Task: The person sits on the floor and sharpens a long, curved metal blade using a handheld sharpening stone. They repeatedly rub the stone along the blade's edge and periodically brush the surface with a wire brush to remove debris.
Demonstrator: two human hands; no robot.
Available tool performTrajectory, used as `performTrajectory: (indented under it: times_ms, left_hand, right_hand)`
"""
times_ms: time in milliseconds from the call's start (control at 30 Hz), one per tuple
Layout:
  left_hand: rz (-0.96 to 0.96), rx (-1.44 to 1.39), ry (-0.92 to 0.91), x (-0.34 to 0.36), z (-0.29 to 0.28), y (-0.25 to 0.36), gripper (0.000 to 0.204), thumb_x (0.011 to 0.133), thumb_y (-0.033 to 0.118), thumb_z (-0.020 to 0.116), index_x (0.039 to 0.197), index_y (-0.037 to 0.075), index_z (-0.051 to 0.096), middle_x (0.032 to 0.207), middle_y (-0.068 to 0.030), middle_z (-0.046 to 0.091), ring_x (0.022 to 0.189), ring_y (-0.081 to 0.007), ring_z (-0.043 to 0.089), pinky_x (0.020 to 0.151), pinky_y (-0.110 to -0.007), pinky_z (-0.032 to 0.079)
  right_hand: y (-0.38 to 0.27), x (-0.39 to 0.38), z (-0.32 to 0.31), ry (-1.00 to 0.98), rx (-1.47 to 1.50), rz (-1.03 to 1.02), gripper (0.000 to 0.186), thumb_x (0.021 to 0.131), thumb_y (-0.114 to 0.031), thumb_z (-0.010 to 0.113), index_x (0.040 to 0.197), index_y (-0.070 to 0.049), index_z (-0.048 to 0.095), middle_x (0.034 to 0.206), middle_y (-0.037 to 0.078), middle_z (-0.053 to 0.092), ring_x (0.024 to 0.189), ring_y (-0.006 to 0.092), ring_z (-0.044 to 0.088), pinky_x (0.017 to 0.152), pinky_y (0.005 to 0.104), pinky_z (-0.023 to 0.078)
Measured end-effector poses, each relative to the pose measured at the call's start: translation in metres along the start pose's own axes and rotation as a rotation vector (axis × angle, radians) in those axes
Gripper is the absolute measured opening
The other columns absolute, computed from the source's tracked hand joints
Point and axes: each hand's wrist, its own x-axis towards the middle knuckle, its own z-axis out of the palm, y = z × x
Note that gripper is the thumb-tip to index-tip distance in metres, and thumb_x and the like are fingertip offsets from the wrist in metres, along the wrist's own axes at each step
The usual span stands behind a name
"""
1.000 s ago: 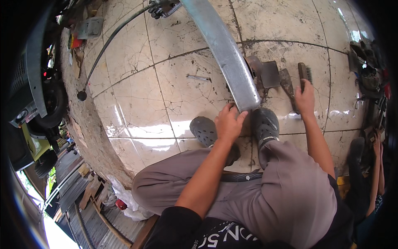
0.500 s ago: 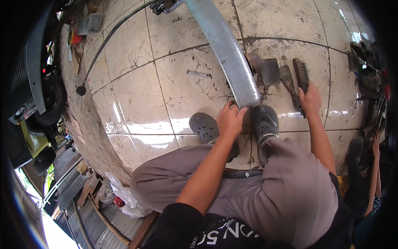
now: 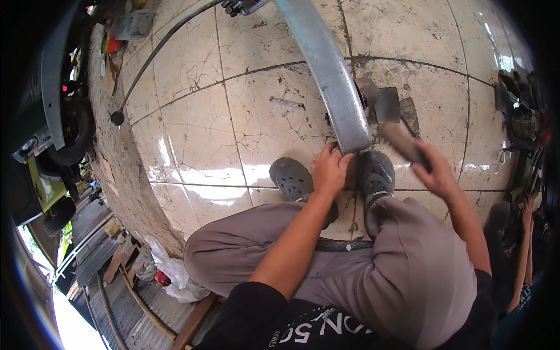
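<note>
Left hand (image 3: 329, 169): fingers clamp metal bar (image 3: 339, 87) end. Right hand (image 3: 437, 172): fingers clamp blurred brush (image 3: 400, 140), ahead-left of them. Best: bar steady, brush grip firm.

Daylight leaves the scene fairly bright, with hard white glare on the tiled floor (image 3: 262, 134) left of the grey clogs (image 3: 291, 178), further reflections toward the far right, and a pale sheen along the curved metal bar (image 3: 329, 81). Near left, the outdoor light burns out to white, while the vehicle (image 3: 51, 105) at left sits partly in deep shadow. Motion smears the brush (image 3: 399, 143) and softens the right hand (image 3: 434, 169); fisheye distortion bends straight edges toward a black rim with bluish fringing.
</note>
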Motion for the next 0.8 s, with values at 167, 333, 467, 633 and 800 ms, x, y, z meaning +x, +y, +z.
performTrajectory:
  times_ms: [167,333,467,633,800]
  left_hand:
    - [0.062,-0.015,0.099,-0.003,0.010,-0.015,0.032,0.093,0.033,0.064,0.116,0.012,0.069,0.131,-0.0108,0.060,0.121,-0.0329,0.055,0.101,-0.050,0.040]
    - [-0.037,-0.225,0.014,0.000,-0.004,0.004,0.031,0.092,0.031,0.066,0.114,0.010,0.069,0.125,-0.0109,0.063,0.115,-0.0350,0.059,0.097,-0.047,0.045]
    - [0.038,-0.110,0.103,-0.002,0.004,-0.011,0.036,0.093,0.036,0.064,0.119,0.012,0.069,0.128,-0.0121,0.062,0.116,-0.0353,0.058,0.098,-0.047,0.045]
    - [0.030,-0.137,0.030,0.002,0.008,-0.012,0.040,0.095,0.042,0.059,0.123,0.014,0.069,0.133,-0.0126,0.060,0.120,-0.0357,0.056,0.101,-0.047,0.043]
    - [0.001,-0.079,0.024,0.001,0.003,-0.011,0.040,0.096,0.041,0.059,0.125,0.015,0.067,0.136,-0.0130,0.057,0.123,-0.0360,0.054,0.103,-0.047,0.042]
  right_hand:
    - [-0.041,0.042,0.019,-0.354,-0.252,-0.139,0.059,0.088,-0.041,0.068,0.141,-0.022,0.051,0.101,0.012,0.061,0.091,0.0353,0.065,0.076,0.0448,0.052]
    - [-0.053,0.115,0.016,-0.418,-0.525,-0.391,0.054,0.089,-0.043,0.067,0.138,-0.025,0.052,0.101,0.010,0.061,0.081,0.0339,0.067,0.069,0.0460,0.055]
    - [-0.058,0.171,0.008,-0.177,-0.523,-0.351,0.055,0.090,-0.041,0.066,0.140,-0.023,0.052,0.106,0.012,0.064,0.088,0.0349,0.068,0.076,0.0460,0.056]
    - [-0.065,0.246,-0.008,0.205,-0.402,-0.260,0.057,0.095,-0.050,0.056,0.141,-0.015,0.052,0.123,0.015,0.064,0.104,0.0392,0.064,0.090,0.0468,0.051]
    - [-0.067,0.218,-0.033,0.137,-0.158,-0.184,0.055,0.097,-0.038,0.061,0.138,-0.002,0.051,0.124,0.021,0.063,0.109,0.0353,0.063,0.094,0.0417,0.049]
